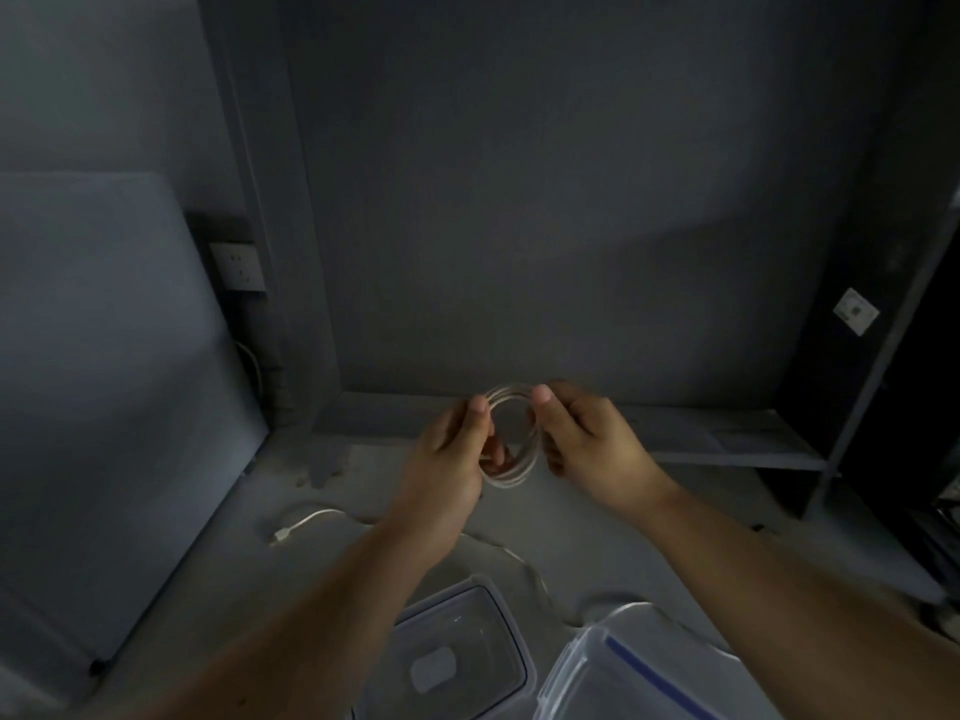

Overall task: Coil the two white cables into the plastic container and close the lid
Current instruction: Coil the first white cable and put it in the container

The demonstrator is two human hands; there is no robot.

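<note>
A white cable wound into a small coil [514, 472] hangs in the air between both hands. My left hand [452, 459] pinches its left side and my right hand [587, 439] grips its right side. A second white cable [304, 524] lies loose on the grey surface, its plug end at the left and its length running under my left forearm toward the containers. The open clear plastic container [506, 621] sits at the bottom centre, empty. Its clear lid [613, 667] with a blue seal rests to the right of it.
A grey wall stands close behind the hands. A low dark shelf [727, 439] runs along it to the right, beside a dark frame [872, 356]. A large grey panel [104, 407] leans at the left, with a wall socket [239, 267] behind it.
</note>
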